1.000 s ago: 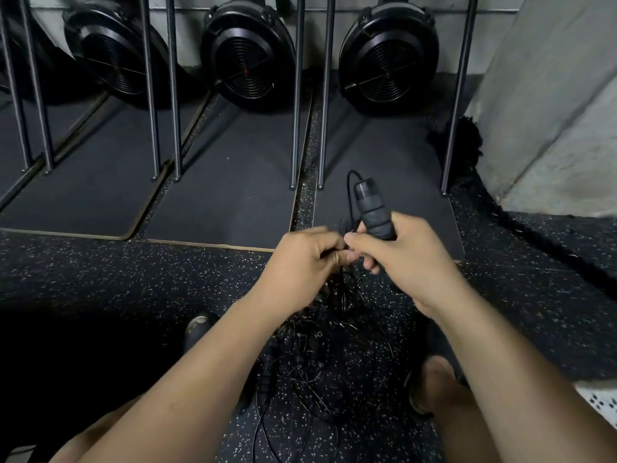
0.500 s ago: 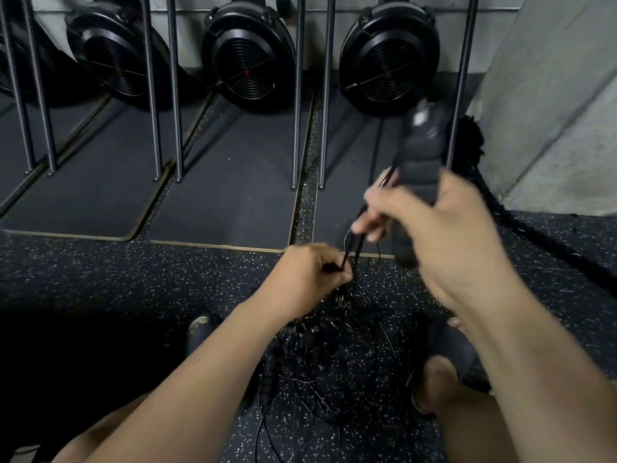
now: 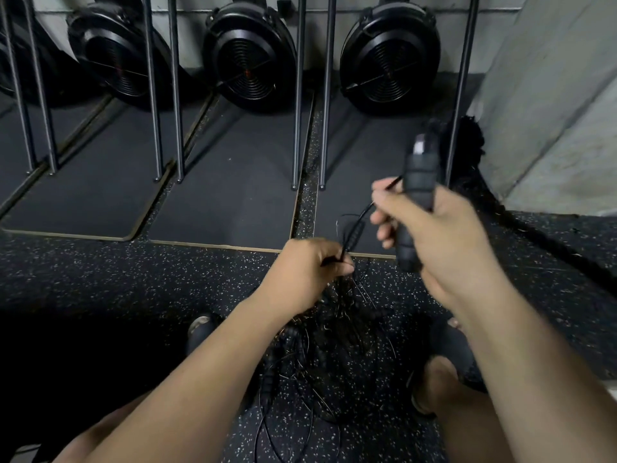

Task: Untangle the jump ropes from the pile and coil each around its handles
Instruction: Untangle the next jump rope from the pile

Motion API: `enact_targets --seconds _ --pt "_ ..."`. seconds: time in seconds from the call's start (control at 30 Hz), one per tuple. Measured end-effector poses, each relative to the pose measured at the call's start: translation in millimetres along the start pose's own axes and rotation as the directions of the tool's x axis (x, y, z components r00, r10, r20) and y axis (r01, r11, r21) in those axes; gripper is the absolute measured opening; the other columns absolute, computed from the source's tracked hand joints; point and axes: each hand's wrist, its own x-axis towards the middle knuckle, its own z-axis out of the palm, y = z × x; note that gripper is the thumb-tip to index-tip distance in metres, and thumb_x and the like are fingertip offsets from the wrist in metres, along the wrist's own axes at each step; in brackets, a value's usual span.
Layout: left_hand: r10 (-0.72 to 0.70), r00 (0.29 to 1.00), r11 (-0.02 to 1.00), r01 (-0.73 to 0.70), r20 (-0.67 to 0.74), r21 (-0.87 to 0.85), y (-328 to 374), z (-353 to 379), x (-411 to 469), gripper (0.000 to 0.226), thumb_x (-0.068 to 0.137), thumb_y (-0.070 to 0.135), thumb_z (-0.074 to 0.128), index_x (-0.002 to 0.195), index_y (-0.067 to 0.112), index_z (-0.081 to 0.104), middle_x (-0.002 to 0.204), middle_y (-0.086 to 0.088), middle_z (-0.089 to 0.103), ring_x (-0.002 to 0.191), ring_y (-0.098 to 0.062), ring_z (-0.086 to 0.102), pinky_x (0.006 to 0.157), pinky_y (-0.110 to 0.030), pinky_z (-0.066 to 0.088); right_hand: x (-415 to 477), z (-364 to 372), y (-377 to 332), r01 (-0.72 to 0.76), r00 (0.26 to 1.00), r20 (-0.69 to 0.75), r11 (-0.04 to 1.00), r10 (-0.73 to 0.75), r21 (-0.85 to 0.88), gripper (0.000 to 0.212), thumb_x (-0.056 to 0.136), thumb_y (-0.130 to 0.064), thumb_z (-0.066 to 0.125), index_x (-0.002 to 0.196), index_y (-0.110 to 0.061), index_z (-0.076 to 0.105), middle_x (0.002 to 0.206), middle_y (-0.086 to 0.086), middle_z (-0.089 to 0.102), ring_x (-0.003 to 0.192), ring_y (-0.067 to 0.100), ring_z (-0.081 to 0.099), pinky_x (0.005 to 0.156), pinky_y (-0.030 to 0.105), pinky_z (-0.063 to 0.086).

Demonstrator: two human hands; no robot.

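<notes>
One black handle (image 3: 419, 175) stands upright in your right hand (image 3: 444, 235), whose fingers curl round it and pinch the thin cord (image 3: 354, 228). Your left hand (image 3: 300, 272) pinches that cord lower down, just above one pile of jump ropes (image 3: 334, 345) on the speckled floor (image 3: 100, 279) between your feet (image 3: 434, 382). Three round fan housings (image 3: 248, 58) show whole behind, the handle's pale top patch is too blurred to read, a mat (image 3: 227, 195) edge runs just beyond your left hand, bare floor lies left of the pile, and a thick black rope (image 3: 534, 235) lies right.
</notes>
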Motion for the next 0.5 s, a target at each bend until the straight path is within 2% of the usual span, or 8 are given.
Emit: enact_targets --seconds 0.07,0.2,0.27,0.33,0.4,0.5 --pt "0.05 0.997 0.998 -0.049 -0.054 0.026 2.6 -4.4 1.1 0.009 0.089 0.023 0.087 0.084 0.021 0.079 0.084 0.007 0.074 0.072 -0.005 0.064 0.07 -0.017 0.047 -2.3 4.0 17.2 -0.044 0.998 0.033 0.993 0.048 -0.113 0.013 0.094 -0.014 0.08 0.107 -0.011 0.076 0.076 0.007 0.075 0.063 0.019 0.062 0.06 0.033 0.052" --pt "0.155 0.981 0.987 -0.149 -0.117 0.059 8.0 -11.1 -0.5 0.014 0.088 0.018 0.086 0.081 0.013 0.075 0.076 0.008 0.066 0.067 0.0 0.056 0.065 -0.007 0.037 -1.7 8.3 39.7 -0.03 0.994 0.085 0.929 0.066 -0.37 0.011 0.092 -0.019 0.083 0.098 -0.02 0.074 0.076 0.009 0.077 0.06 0.015 0.065 0.062 0.035 0.055" --pt "0.16 0.98 0.987 -0.155 -0.116 0.053 8.1 -12.7 -0.6 0.011 0.09 0.017 0.085 0.084 0.014 0.076 0.077 0.008 0.066 0.072 -0.004 0.059 0.067 -0.013 0.042 0.5 12.3 42.9 -0.03 0.994 0.084 0.914 0.07 -0.405 0.011 0.09 -0.021 0.083 0.094 -0.02 0.073 0.074 0.009 0.077 0.059 0.013 0.065 0.062 0.037 0.055" --pt "0.158 0.98 0.987 -0.154 -0.118 0.037 7.0 -12.4 -0.2 0.007 0.09 0.018 0.085 0.09 0.014 0.079 0.083 0.004 0.07 0.078 -0.009 0.063 0.072 -0.025 0.05 2.4 15.8 42.9 -0.015 0.996 0.072 0.902 0.051 -0.431 0.012 0.088 -0.022 0.084 0.091 -0.019 0.073 0.07 0.007 0.075 0.059 0.014 0.064 0.065 0.043 0.057" --pt "0.146 0.982 0.989 -0.144 -0.118 0.027 5.9 -11.2 0.0 0.01 0.09 0.021 0.085 0.095 0.013 0.08 0.088 0.002 0.074 0.083 -0.014 0.067 0.078 -0.033 0.053 4.1 18.0 41.3 0.032 0.998 0.067 0.869 0.002 -0.493 0.016 0.082 -0.031 0.083 0.088 -0.021 0.072 0.068 0.003 0.072 0.062 0.024 0.066 0.069 0.051 0.06" --pt "0.146 0.981 0.989 -0.148 -0.13 -0.004 5.2 -9.9 -0.1 0.015 0.089 0.026 0.086 0.095 0.014 0.08 0.088 0.005 0.075 0.081 -0.012 0.068 0.076 -0.03 0.055 3.9 18.3 38.2 0.061 0.998 0.056 0.845 -0.037 -0.531 0.032 0.073 -0.048 0.076 0.087 -0.021 0.069 0.072 0.005 0.071 0.071 0.036 0.068 0.069 0.059 0.059"
